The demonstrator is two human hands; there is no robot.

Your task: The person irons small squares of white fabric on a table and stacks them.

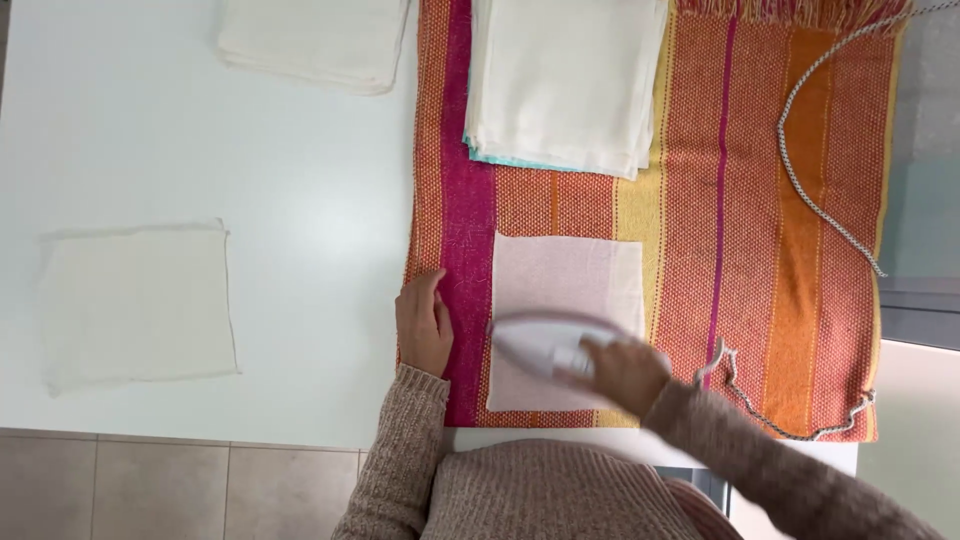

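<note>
- Two hands are seen from above over a white surface (300,220); both sleeves are of beige knit.
- A white iron (545,343) is gripped by the right hand (625,372), whose fingers are closed round the handle; the iron is blurred, and it rests on a pale square cloth (565,285).
- The cloth is laid flat on a striped woven blanket (760,230) of orange, yellow and magenta, which is spread over the right part of the surface.
- The left hand (424,325) is pressed flat and open on the blanket's left edge, just beside the cloth; nothing is held in it.
- A braided cord (810,190) is trailed across the blanket's right side.
- A stack of folded white cloths (560,80) is set on the blanket's far end; another folded pile (315,40) and a single cream cloth (140,305) lie on the bare surface, well apart.
</note>
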